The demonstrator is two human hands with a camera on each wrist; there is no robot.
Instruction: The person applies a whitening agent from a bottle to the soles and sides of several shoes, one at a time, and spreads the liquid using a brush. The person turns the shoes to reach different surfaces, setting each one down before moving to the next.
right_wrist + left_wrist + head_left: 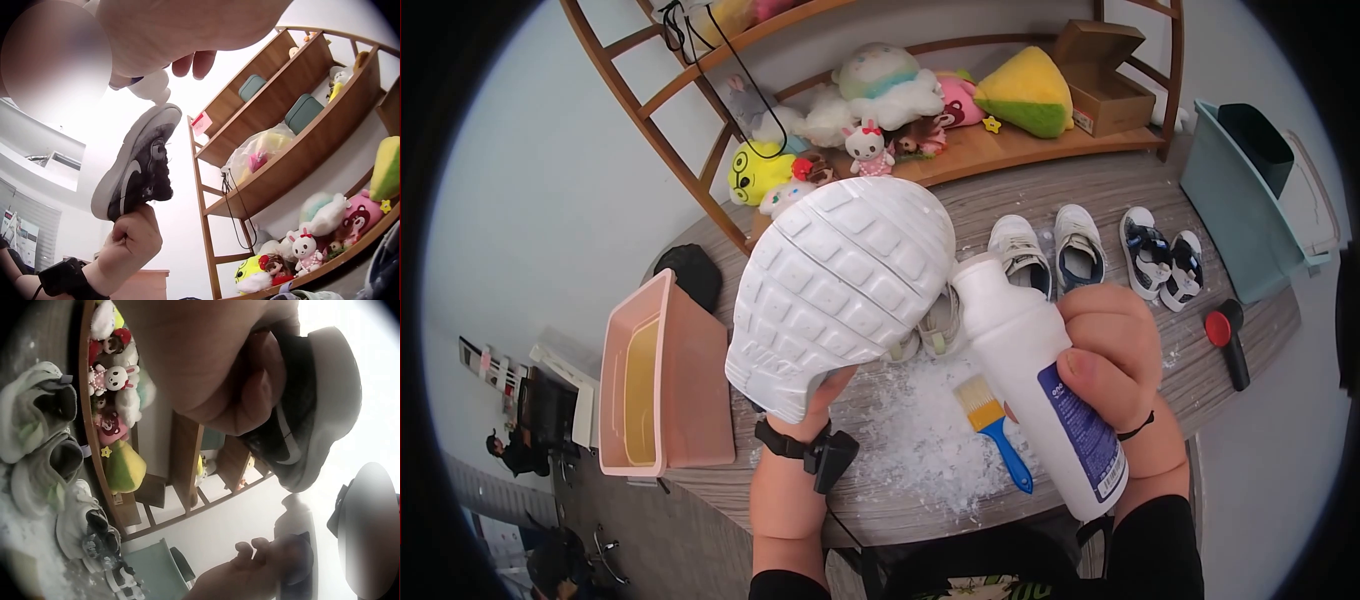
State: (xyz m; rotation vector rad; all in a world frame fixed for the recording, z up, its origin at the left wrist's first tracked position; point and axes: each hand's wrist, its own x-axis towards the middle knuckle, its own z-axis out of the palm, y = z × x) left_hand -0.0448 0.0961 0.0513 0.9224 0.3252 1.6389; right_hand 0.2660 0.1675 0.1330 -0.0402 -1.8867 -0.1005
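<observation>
A black shoe with a white swoosh (134, 175) is held up by the heel in my left hand (134, 240), its white patterned sole (840, 280) facing the head camera. My right hand (1115, 350) grips a white bottle (1025, 350) with a purple label, tilted so that its top end is close beside the sole. In the left wrist view the fingers of my left hand (231, 369) curl at the opening of the shoe (300, 419). Below, a brush with a blue handle (1005, 455) lies on the tabletop among white powder or foam (920, 430).
Several other shoes (1080, 250) stand toward the back of the table (850, 520). A pink bin (700, 380) is at left, a green bin (1240, 210) at right, near a black and red tool (1228, 340). Behind is a wooden shelf (1000, 155) with plush toys.
</observation>
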